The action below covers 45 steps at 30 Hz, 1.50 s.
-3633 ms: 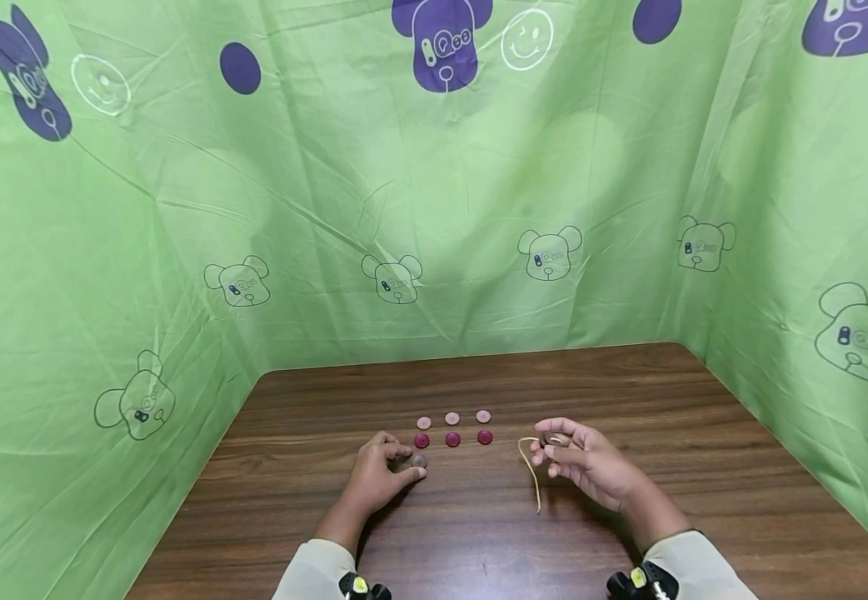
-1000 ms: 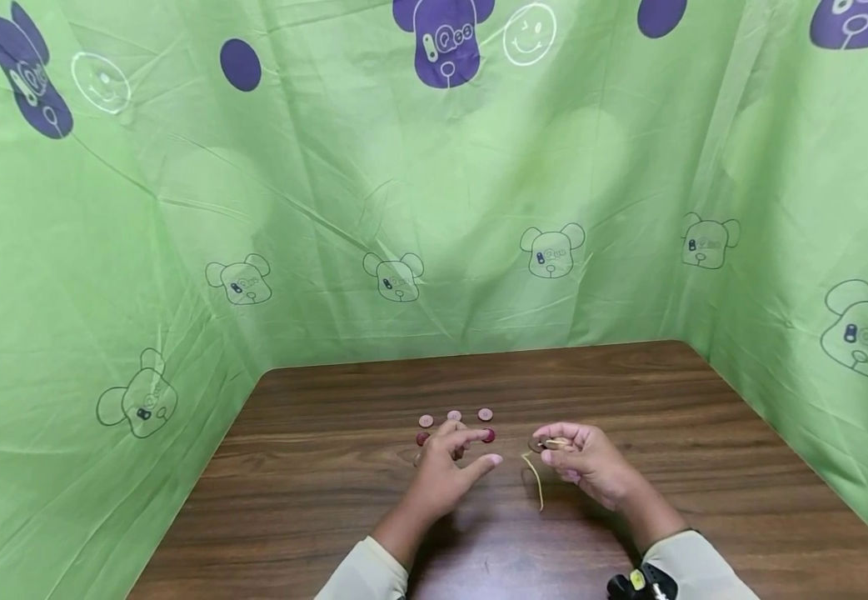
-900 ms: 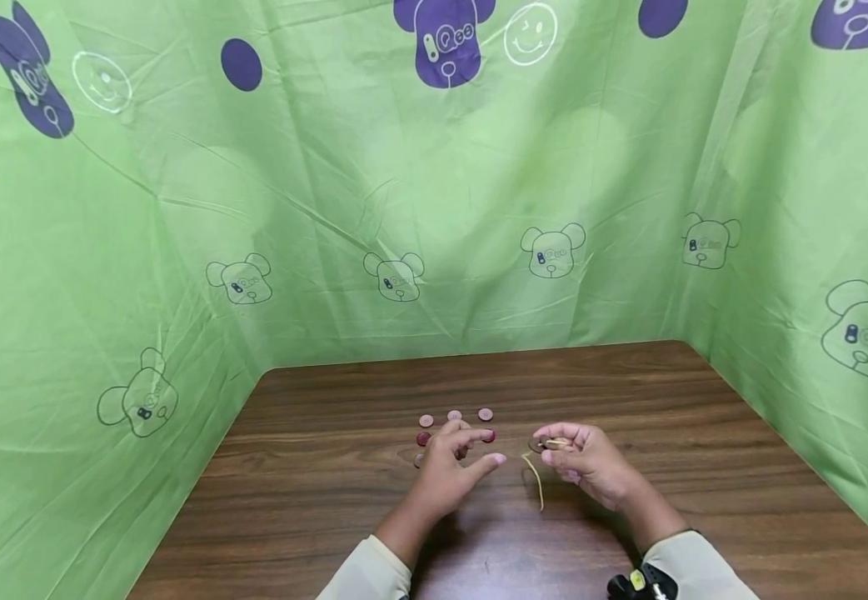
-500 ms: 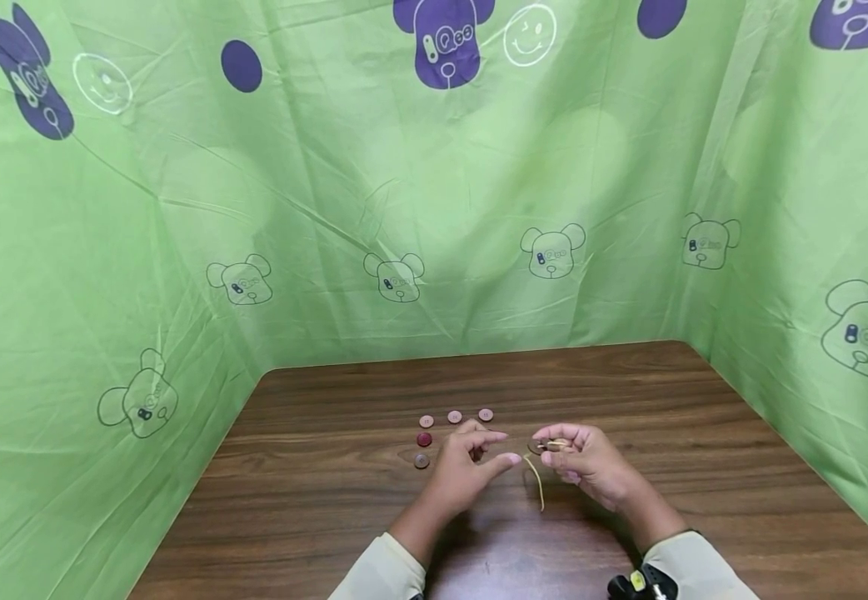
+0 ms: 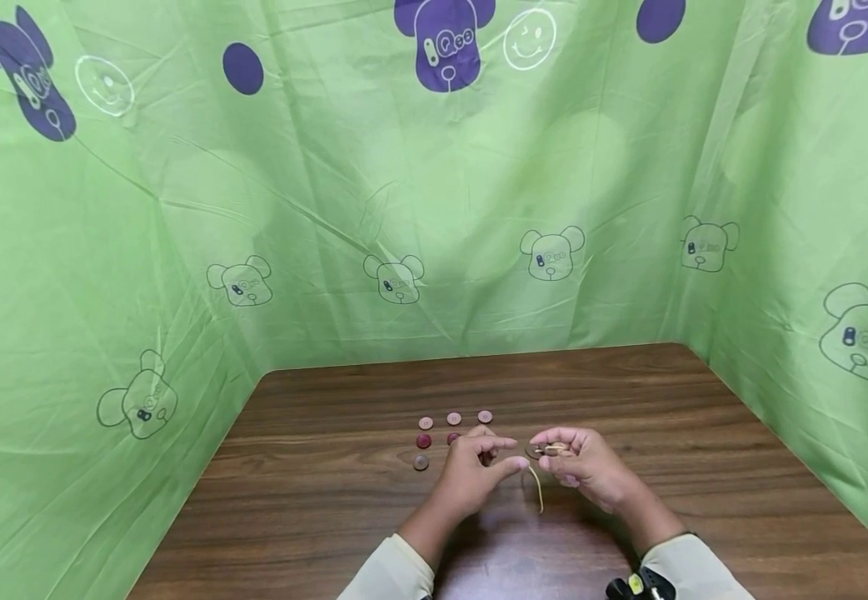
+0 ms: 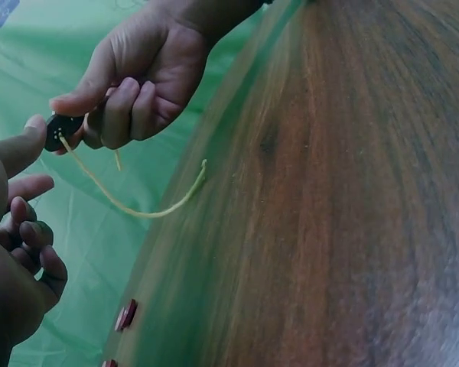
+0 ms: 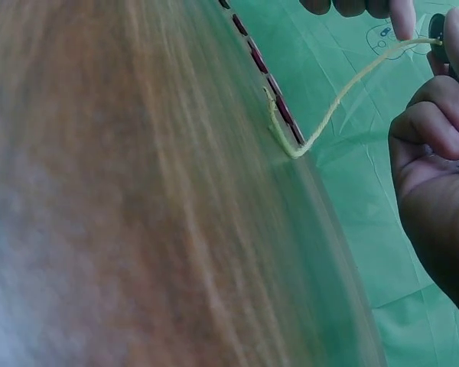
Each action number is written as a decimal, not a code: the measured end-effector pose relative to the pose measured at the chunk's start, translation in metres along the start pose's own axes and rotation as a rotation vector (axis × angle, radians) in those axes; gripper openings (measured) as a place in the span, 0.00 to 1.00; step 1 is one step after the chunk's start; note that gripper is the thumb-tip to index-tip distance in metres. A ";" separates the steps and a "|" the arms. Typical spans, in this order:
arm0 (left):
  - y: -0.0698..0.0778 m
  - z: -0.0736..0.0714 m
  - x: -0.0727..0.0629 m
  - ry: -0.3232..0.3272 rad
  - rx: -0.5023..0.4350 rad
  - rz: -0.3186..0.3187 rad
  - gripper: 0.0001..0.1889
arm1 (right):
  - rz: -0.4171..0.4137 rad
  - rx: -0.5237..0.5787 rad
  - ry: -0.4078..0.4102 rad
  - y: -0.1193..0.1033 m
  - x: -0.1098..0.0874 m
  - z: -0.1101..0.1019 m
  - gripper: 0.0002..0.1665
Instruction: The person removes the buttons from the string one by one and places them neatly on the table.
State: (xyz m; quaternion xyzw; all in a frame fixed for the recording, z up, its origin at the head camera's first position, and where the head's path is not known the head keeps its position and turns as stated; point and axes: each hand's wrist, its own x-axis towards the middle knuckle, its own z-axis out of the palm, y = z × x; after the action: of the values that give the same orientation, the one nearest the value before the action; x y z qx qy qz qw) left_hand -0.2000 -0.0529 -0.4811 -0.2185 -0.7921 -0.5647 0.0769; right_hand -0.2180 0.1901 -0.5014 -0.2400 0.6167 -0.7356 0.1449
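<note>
My right hand (image 5: 591, 471) pinches a dark brown button (image 6: 60, 131) between thumb and fingers, above the table. A yellow string (image 6: 130, 211) comes out through one of the button's holes and hangs in a curve, its end free. My left hand (image 5: 471, 473) is just left of it, thumb and index finger stretched toward the button with a gap between them. In the left wrist view the left thumb tip (image 6: 34, 130) is at the button's edge; whether it touches, I cannot tell. More string lies between the right fingers, partly hidden.
On the wooden table (image 5: 291, 500), left of the hands, three pink buttons (image 5: 454, 418) form a row. Dark red buttons (image 5: 423, 441) lie in front of them, partly behind my left hand. A grey-brown button (image 5: 421, 462) lies nearest. Green printed cloth (image 5: 314, 208) surrounds the table.
My left hand has left the grey-brown button on the table and moved right, up to the button in my right hand. The right hand has stayed almost in place.
</note>
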 end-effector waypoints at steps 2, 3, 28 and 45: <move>0.000 0.001 0.000 0.005 -0.003 0.001 0.15 | -0.011 0.006 -0.009 0.000 0.000 0.001 0.19; 0.000 0.002 0.000 0.006 -0.007 0.003 0.15 | -0.022 0.010 -0.018 0.000 0.000 0.001 0.19; 0.004 0.003 -0.002 -0.083 -0.055 0.007 0.13 | -0.020 -0.013 -0.026 0.001 0.003 0.004 0.18; -0.002 0.001 -0.003 -0.076 -0.088 0.003 0.09 | -0.064 0.012 -0.086 0.005 0.002 0.006 0.14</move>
State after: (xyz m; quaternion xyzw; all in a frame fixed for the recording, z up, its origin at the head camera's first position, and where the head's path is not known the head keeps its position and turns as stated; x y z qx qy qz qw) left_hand -0.1982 -0.0537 -0.4846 -0.2442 -0.7684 -0.5903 0.0382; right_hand -0.2171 0.1826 -0.5051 -0.2903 0.5973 -0.7326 0.1490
